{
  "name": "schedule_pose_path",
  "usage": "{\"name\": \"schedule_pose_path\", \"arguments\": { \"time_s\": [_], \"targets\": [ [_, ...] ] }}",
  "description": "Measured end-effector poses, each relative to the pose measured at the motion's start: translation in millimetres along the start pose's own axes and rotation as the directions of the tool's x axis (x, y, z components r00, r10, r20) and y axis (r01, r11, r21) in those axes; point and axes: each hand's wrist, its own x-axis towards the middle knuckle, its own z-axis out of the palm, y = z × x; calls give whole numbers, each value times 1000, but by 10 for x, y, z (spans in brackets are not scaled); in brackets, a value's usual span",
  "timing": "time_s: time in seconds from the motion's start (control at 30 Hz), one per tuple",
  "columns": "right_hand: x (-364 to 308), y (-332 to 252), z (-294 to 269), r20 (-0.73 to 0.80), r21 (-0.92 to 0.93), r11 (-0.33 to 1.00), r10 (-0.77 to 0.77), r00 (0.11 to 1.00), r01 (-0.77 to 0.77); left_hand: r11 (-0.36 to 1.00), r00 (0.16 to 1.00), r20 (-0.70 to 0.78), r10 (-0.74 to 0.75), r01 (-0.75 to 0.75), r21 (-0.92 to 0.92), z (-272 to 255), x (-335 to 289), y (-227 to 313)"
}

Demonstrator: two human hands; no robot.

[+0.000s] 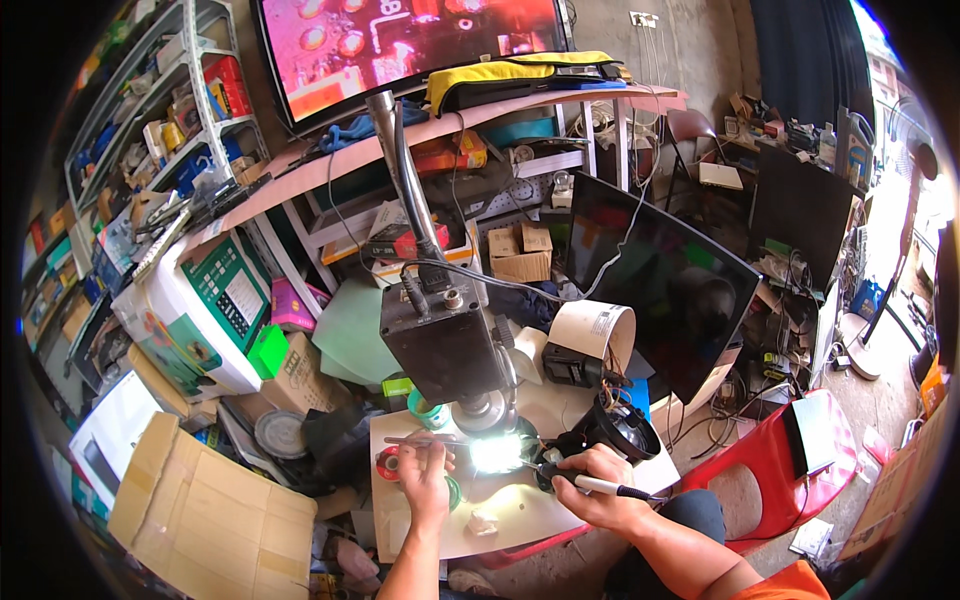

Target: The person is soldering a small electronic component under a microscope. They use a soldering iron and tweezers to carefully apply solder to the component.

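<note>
Cluttered shelves [175, 110] – red chair [775, 465] – daylight rt.

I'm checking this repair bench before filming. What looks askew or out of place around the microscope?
Two things stand out. The dark flat screen right of the microscope leans tilted, not upright. A flattened cardboard box lies loose at the lower left. The lit work spot between both hands looks orderly.

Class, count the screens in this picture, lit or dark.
3. A lit screen showing pink stands on the shelf at top; a dark screen leans right of the microscope; another dark screen stands farther right. Clutter may hide others.
</note>
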Motion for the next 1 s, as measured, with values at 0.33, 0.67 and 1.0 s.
{"name": "schedule_pose_path", "arguments": {
  "time_s": [0.33,0.67,1.0],
  "targets": [
    [6,-8,-27,9,-1,1000,13,1000,-13,983,989,77,128,-137,126,-34,59,154],
    [30,-15,-27,2,11,1000,-24,1000,24,986,983,122,135,-145,78,2,49,85],
    [-9,-49,-73,11,-32,996,80,997,-80,992,987,160,26,-45,118,-41,62,-5]
  ]
}}
